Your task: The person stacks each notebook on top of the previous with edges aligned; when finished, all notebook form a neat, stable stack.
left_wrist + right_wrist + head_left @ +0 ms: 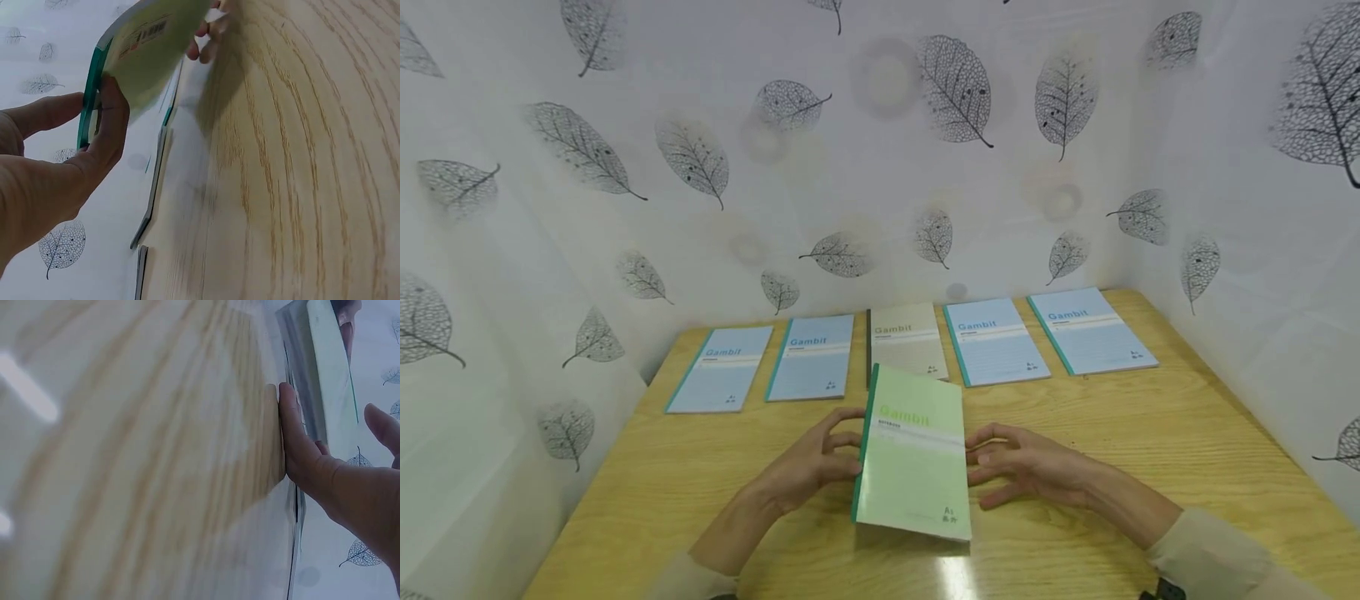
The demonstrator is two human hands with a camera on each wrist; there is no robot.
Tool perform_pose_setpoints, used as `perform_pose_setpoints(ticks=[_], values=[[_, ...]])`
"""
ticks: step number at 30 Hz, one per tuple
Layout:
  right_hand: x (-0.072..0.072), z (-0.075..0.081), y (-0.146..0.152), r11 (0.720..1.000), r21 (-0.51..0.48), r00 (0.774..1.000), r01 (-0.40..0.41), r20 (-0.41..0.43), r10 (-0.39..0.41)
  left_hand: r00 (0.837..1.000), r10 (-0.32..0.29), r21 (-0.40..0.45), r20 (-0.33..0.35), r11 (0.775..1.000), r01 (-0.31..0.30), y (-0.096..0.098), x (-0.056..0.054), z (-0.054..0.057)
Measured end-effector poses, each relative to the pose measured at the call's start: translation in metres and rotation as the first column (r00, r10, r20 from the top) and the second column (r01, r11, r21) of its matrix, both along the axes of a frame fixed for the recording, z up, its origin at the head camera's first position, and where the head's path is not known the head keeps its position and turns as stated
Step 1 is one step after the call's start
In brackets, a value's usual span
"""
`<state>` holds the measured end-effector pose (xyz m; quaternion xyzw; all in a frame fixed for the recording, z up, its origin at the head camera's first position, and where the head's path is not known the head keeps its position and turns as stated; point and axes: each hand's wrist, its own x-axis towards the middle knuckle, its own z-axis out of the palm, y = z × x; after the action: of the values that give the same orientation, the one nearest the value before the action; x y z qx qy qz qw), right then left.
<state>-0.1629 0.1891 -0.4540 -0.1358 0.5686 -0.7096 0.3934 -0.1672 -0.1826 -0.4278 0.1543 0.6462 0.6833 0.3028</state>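
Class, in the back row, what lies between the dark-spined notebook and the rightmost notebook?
One blue notebook lies between the dark-spined notebook and the rightmost notebook, as the head view shows.

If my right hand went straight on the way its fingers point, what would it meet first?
Most likely the green notebook: its edge lies beside the right hand in the head view. Depth is unclear; some fingers might pass beneath it.

Passage over tabletop (647, 492) left and right; green notebook (913, 483) blocks middle, notebook row (906, 343) beyond
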Motion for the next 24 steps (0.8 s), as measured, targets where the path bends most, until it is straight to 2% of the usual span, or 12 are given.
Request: perform_pose_setpoints(ticks=[6,9,14,18,21,24], values=[[0.003,0.0,-0.008,0.999,-0.031,1.0,-0.018,0.025,0.018,0.999,0.036,0.069,0.011,0.997,-0.037,-0.001,-0.002,0.002],[0.004,0.004,-0.013,0.999,-0.048,1.0,0.001,0.021,0.0,0.999,0.053,0.1,0.012,0.994,-0.053,-0.001,-0.004,0.003],[0.001,0.011,-0.021,0.995,-0.047,0.996,0.088,-0.03,-0.09,0.995,0.097,0.095,0.024,0.991,-0.099,-0.001,-0.006,0.006],[-0.004,0.017,-0.028,0.982,-0.013,0.979,0.189,-0.075,-0.19,0.989,0.147,0.073,0.034,0.986,-0.149,0.0,-0.009,0.006],[-0.01,0.02,-0.032,0.965,0.007,0.961,0.264,-0.091,-0.262,0.98,0.197,0.049,0.036,0.979,-0.199,0.003,-0.014,0.005],[-0.016,0.023,-0.036,0.952,0.024,0.949,0.305,-0.086,-0.302,0.963,0.264,0.024,0.048,0.964,-0.265,0.006,-0.019,0.003]])
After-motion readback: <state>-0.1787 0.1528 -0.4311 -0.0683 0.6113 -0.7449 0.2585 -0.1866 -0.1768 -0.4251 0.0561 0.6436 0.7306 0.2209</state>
